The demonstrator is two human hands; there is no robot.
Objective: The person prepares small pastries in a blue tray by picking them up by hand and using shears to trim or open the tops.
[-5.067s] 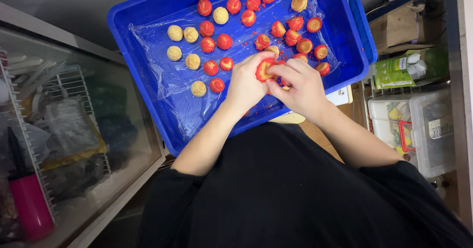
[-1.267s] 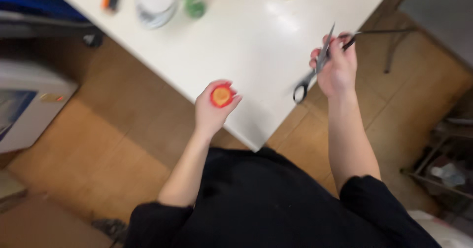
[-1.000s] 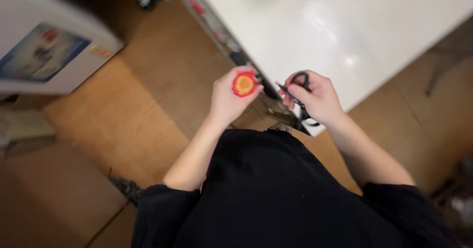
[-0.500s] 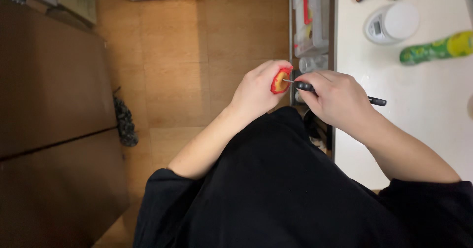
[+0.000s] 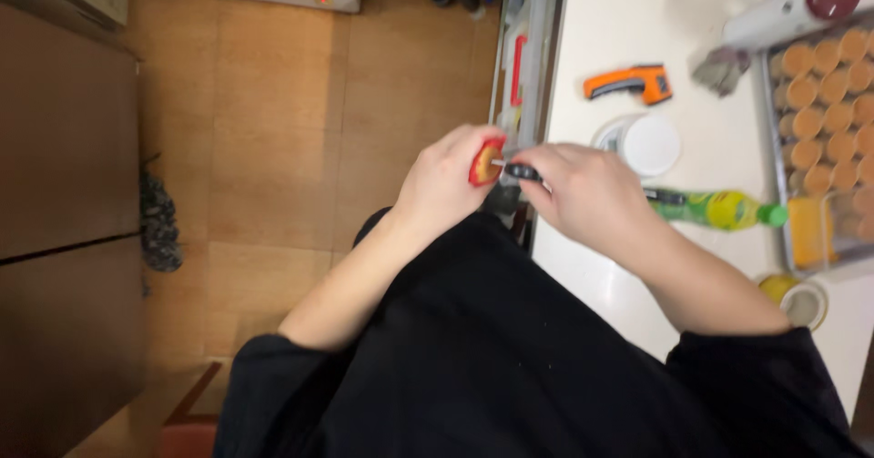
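My left hand [image 5: 448, 180] grips a small round red-and-yellow piece [image 5: 485, 161] in front of my body. My right hand [image 5: 583, 194] holds a pair of black-handled scissors [image 5: 521, 172], whose metal tips touch the red piece. Both hands meet over the edge of a white table [image 5: 628, 30], above the wooden floor. My black sleeves and top fill the lower part of the view.
On the white table lie an orange handheld tool [image 5: 628, 83], a round white lid [image 5: 645, 142], a green bottle [image 5: 719, 208] on its side and a tray [image 5: 774, 148] of several round orange pieces. A yellow cup [image 5: 794, 298] stands near the edge. Brown cabinet [image 5: 64, 148] at left.
I took a red piece from a blue crate, turned away to the white table and picked up scissors. The scissor tips have now come against the piece in my left hand.
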